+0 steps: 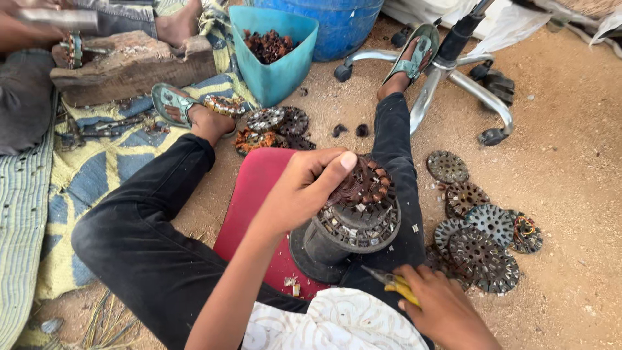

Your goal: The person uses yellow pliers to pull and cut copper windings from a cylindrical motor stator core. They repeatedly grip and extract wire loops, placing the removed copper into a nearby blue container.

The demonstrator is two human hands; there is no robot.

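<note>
My left hand (pixel 304 185) grips a round metal motor stator (pixel 363 214) with coppery brown windings on top. The stator rests on a dark cylindrical stand (pixel 324 243) between my knees, above a red seat (pixel 253 194). My right hand (pixel 440 308) is low at the right and holds a small yellow-handled cutting tool (pixel 392 283) whose tip points toward the stand's base. My legs in black trousers stretch out to either side, feet in green sandals.
A pile of several round stators (pixel 483 230) lies on the sand to my right. More stators (pixel 272 126) lie ahead by a teal bin (pixel 275 55) of copper scrap. A chair base (pixel 447 74), a blue drum (pixel 340 23), a wooden block (pixel 129 65) and another person's arm (pixel 26 29) are beyond.
</note>
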